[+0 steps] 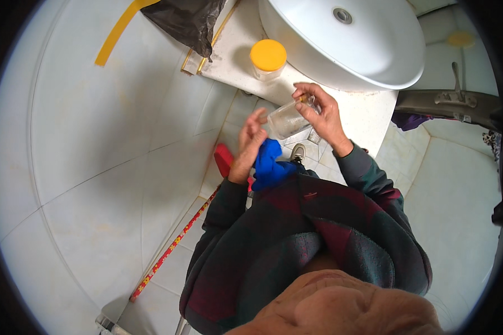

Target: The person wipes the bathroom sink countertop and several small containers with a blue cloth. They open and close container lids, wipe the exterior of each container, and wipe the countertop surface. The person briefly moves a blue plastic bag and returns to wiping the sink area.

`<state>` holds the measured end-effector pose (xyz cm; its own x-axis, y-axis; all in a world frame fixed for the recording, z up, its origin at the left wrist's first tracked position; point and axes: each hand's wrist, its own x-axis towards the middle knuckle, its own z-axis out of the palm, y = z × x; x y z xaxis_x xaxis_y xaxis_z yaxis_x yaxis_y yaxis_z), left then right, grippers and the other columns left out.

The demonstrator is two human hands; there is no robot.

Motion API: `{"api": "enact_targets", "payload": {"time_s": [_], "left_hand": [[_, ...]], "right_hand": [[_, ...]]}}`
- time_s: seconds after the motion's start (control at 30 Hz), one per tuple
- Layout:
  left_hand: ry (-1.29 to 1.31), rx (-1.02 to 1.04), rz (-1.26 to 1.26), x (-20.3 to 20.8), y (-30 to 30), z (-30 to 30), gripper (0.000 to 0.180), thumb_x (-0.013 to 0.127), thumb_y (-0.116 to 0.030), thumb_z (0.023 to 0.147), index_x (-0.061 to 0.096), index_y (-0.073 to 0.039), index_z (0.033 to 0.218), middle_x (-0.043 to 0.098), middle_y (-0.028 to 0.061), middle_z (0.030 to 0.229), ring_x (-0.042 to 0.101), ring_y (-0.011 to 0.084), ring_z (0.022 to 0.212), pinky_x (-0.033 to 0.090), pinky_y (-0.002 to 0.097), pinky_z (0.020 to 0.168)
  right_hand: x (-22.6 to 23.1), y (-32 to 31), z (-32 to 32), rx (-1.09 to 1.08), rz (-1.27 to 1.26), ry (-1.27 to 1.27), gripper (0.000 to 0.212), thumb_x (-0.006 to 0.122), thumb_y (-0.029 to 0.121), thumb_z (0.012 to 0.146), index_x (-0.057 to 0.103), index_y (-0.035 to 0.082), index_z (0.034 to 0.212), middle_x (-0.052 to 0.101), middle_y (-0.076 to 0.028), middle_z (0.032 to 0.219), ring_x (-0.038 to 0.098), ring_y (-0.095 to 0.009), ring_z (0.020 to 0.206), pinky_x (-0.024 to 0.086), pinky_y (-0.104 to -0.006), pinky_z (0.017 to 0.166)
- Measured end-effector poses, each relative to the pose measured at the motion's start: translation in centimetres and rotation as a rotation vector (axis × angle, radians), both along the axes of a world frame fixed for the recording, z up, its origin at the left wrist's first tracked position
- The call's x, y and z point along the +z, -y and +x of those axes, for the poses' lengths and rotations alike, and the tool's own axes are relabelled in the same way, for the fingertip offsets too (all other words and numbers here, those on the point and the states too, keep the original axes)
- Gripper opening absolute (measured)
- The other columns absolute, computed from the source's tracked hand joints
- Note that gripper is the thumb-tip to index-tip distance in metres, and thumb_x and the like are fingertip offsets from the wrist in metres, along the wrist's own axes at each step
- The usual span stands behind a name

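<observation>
Tilted in front of my body is a clear jar [289,121]. My right hand [323,113] is closed round its right end, with fingers over the top and the thumb on the near side. My left hand [250,138] is at the jar's other end, its fingers curled and slightly blurred. A bunched blue cloth [269,167] hangs from the left palm, close to my jacket. How firmly the left fingers grip it is partly hidden. On the counter just beyond the hands stands another clear jar with a yellow lid [268,55].
A white basin [352,61] sits on the pale counter [374,106]. A black plastic bag [187,25] hangs at its left, by the tiled wall [95,139]. Below are a red shoe-like item [223,159], a flowered red stick [173,245] and a shoe [298,152].
</observation>
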<state>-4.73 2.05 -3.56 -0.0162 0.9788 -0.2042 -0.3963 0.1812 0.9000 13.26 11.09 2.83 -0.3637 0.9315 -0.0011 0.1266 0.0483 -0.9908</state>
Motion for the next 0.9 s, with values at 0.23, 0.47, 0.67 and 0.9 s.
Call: {"api": "enact_targets", "payload": {"time_s": [0.23,0.47,0.67,0.9], "left_hand": [[-0.787,0.067,0.006,1.1,-7.2,-3.6,0.081,0.076,-0.015,0.071,0.033,-0.007,0.139,0.058,0.0128,0.119,0.057,0.0147,0.095,0.045,0.0299,0.077],[-0.940,-0.113,0.178,1.7,-14.2,-3.8,0.089,0.078,-0.028,0.065,0.032,-0.007,0.138,0.055,0.0167,0.121,0.054,0.0337,0.111,0.043,0.0401,0.093],[-0.801,-0.139,0.209,1.2,-15.0,-2.8,0.074,0.080,-0.020,0.063,0.043,-0.001,0.124,0.059,0.0167,0.113,0.058,0.0275,0.105,0.046,0.0379,0.088],[-0.602,-0.271,0.225,1.0,-8.4,-2.0,0.062,0.079,-0.013,0.062,0.049,0.002,0.114,0.063,0.0132,0.102,0.062,0.0216,0.092,0.048,0.0338,0.082]], "right_hand": [[0.2,-4.1,0.6,0.153,-0.066,0.291,0.066,0.062,0.016,0.077,0.039,0.007,0.138,0.058,-0.003,0.083,0.048,-0.010,0.074,0.041,-0.0248,0.072],[-3.1,-7.7,-0.5,0.237,-0.184,0.349,0.082,0.065,0.023,0.074,0.026,0.005,0.144,0.058,-0.006,0.077,0.053,-0.014,0.072,0.043,-0.0271,0.071],[-3.6,-7.6,-1.2,0.229,-0.160,0.430,0.083,0.067,0.032,0.070,0.032,0.008,0.141,0.061,-0.014,0.076,0.059,-0.024,0.069,0.047,-0.0342,0.064],[-0.2,-1.2,4.2,0.237,0.016,0.428,0.077,0.067,0.029,0.070,0.038,0.010,0.139,0.059,-0.011,0.069,0.059,-0.026,0.067,0.046,-0.0351,0.062]]}}
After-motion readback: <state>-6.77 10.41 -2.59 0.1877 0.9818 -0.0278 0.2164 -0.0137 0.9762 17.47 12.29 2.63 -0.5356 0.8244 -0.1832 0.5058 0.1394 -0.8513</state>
